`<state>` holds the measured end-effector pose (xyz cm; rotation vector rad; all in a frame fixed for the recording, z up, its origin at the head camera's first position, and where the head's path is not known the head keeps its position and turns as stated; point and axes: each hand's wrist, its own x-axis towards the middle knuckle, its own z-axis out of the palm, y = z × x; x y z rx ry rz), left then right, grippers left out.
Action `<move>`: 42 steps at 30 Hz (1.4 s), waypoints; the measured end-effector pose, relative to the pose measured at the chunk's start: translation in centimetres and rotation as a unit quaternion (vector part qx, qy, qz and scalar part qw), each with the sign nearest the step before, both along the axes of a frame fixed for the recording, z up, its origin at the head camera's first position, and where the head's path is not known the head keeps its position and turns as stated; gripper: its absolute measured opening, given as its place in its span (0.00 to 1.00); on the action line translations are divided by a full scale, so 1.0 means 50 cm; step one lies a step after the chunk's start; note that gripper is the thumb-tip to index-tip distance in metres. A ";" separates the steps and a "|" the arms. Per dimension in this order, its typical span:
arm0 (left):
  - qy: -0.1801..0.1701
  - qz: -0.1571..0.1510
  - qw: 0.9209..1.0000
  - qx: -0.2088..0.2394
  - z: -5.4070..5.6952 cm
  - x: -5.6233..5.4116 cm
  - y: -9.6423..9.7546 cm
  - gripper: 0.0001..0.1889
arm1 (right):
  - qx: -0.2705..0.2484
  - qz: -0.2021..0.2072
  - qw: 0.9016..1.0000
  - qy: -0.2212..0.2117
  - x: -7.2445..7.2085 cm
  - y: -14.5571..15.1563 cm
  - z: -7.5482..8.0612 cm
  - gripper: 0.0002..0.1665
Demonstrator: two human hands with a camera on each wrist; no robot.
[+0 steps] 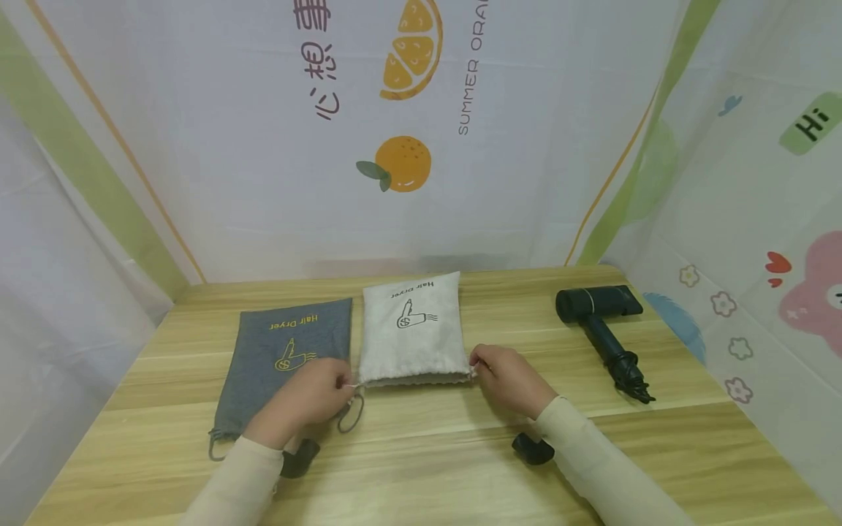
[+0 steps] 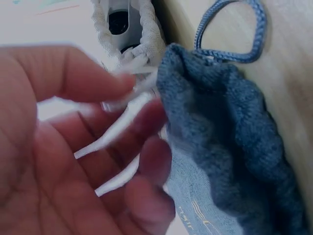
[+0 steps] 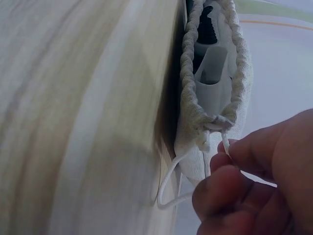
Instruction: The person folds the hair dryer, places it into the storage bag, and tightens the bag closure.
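A white drawstring pouch [image 1: 411, 340] printed "Hair Dryer" lies mid-table, its mouth toward me and gaping. Inside that mouth, the right wrist view shows a pale plastic piece [image 3: 211, 95] and a black coiled part [image 3: 207, 32]. My left hand [image 1: 316, 394] pinches the white cord at the pouch's left corner, between thumb and fingers. At the opposite corner my right hand [image 1: 509, 376] pinches the other end's drawstring [image 3: 225, 143]. Beside the white pouch is a grey-blue drawstring pouch [image 1: 289, 329] with yellow print, partly hidden by my left hand; its mouth stands open in the left wrist view.
A black hair dryer [image 1: 601, 314], cord wrapped at its handle, lies on the right of the wooden table [image 1: 421, 467]. Small dark objects sit under my left wrist [image 1: 300, 459] and right wrist [image 1: 533, 448]. Printed white curtains [image 1: 526, 183] hang behind and beside the table.
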<state>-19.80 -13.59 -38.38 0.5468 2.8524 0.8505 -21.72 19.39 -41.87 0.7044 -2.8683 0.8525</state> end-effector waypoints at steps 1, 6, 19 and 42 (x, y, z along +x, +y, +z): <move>-0.002 -0.010 1.000 0.004 0.000 -0.001 -0.002 0.12 | -0.001 -0.001 1.000 -0.001 -0.001 0.000 -0.001 0.10; 0.017 -0.065 0.998 0.001 -0.005 -0.005 -0.006 0.17 | -0.002 -0.003 1.000 -0.002 -0.002 0.001 -0.002 0.10; 0.087 0.000 0.994 -0.072 -0.037 -0.030 0.020 0.06 | 0.003 -0.001 1.000 0.008 -0.003 -0.002 0.002 0.10; 0.062 -0.037 0.997 0.016 0.005 -0.011 0.015 0.20 | -0.002 -0.001 1.000 0.011 0.005 0.011 0.007 0.08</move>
